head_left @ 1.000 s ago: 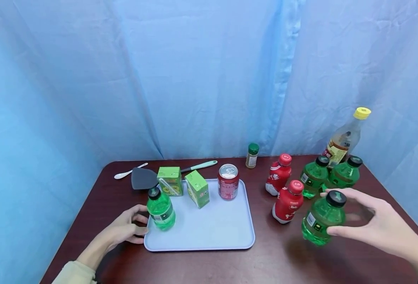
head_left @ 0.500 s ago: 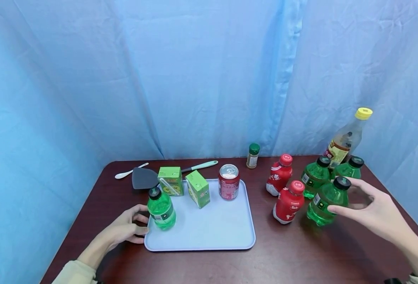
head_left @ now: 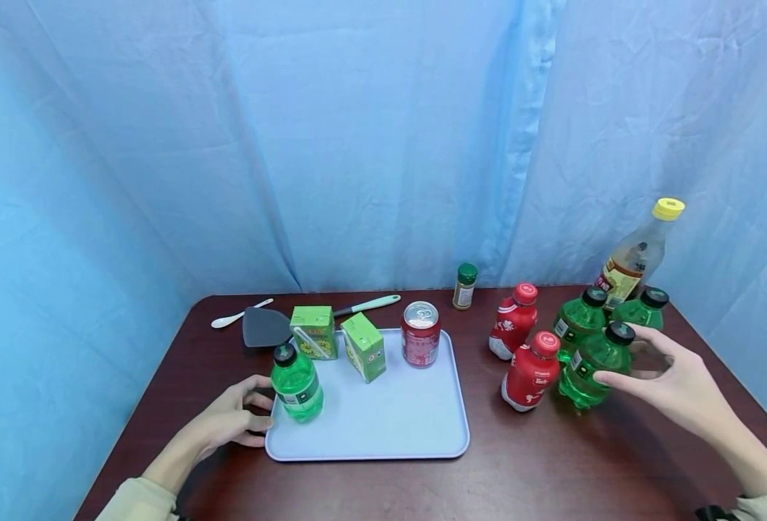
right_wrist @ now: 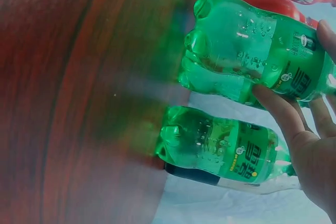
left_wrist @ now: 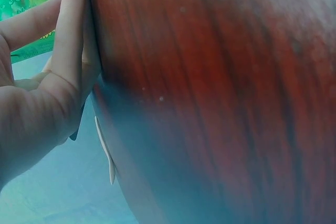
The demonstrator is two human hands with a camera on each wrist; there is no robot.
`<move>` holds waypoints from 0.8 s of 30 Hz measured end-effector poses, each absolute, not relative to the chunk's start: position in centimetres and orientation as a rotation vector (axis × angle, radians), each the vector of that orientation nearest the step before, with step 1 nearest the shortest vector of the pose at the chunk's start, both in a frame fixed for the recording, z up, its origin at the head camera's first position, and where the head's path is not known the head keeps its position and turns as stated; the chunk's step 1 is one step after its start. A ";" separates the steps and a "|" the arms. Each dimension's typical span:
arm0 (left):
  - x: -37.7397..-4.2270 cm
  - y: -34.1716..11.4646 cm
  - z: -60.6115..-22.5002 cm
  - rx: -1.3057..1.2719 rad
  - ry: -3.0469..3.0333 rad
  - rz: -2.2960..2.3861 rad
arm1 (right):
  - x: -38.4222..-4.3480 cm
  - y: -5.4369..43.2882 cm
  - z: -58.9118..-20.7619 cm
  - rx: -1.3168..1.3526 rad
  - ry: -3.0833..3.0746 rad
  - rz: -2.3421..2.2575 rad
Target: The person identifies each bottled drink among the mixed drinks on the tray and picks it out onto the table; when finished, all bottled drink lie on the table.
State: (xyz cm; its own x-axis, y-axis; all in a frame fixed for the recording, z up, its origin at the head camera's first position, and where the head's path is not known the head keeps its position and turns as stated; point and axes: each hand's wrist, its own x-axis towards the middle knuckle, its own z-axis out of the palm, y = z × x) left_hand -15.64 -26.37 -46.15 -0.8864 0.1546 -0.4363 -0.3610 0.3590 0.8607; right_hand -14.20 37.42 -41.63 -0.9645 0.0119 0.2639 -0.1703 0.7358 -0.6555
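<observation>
My left hand holds the left rim of the pale blue tray, with fingertips at its edge in the left wrist view. Just inside that rim stands a green soda bottle. On the right, my right hand grips another green soda bottle between thumb and fingers, its base close over the table. Two more green bottles, one nearer and one farther right, stand behind it, partly covered by it and the hand. A red bottle is just left of the held one.
The tray also bears a juice box, a second juice box and a red can. Behind lie a spatula and a white spoon. A spice jar, another red bottle and a yellow-capped bottle stand farther back.
My right hand has carried its green soda bottle back toward the other green bottles, then slightly left and down. The left hand and the tray have stayed put.
</observation>
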 end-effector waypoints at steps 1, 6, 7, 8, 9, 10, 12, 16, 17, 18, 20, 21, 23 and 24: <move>-15.6 -26.3 -46.1 -0.179 2.179 1.548 | -14.2 37.4 -41.7 0.128 -2.690 1.050; -15.6 -26.3 -46.1 -0.181 2.178 1.548 | -14.4 37.4 -41.9 0.135 -2.701 1.034; -15.6 -26.3 -46.1 -0.182 2.178 1.549 | -14.4 37.4 -41.9 0.136 -2.705 1.032; -15.6 -26.3 -46.1 -0.181 2.178 1.549 | -14.5 37.4 -41.9 0.139 -2.711 1.032; -15.6 -26.2 -46.1 -0.180 2.180 1.548 | -14.5 37.5 -41.9 0.143 -2.718 1.036; -15.6 -26.3 -46.1 -0.175 2.179 1.549 | -14.6 37.6 -41.9 0.164 -2.729 1.040; -15.6 -26.3 -46.1 -0.173 2.182 1.549 | -14.8 37.9 -41.8 0.211 -2.756 1.057; -15.6 -26.3 -46.0 -0.172 2.183 1.552 | -15.2 38.3 -41.6 0.301 -2.827 1.080; -15.6 -26.3 -46.0 -0.176 2.183 1.553 | -15.3 38.3 -41.5 0.304 -2.838 1.079; -15.6 -26.3 -46.0 -0.176 2.182 1.551 | -15.3 38.4 -41.5 0.303 -2.847 1.076; -15.5 -26.3 -46.0 -0.177 2.181 1.550 | -15.2 38.4 -41.6 0.300 -2.855 1.067; -15.5 -26.3 -46.0 -0.178 2.181 1.550 | -15.2 38.4 -41.6 0.299 -2.855 1.068; -15.5 -26.3 -46.0 -0.181 2.183 1.549 | -15.1 38.3 -41.7 0.295 -2.849 1.073; -15.5 -26.3 -46.1 -0.181 2.182 1.548 | -15.1 38.3 -41.7 0.293 -2.849 1.075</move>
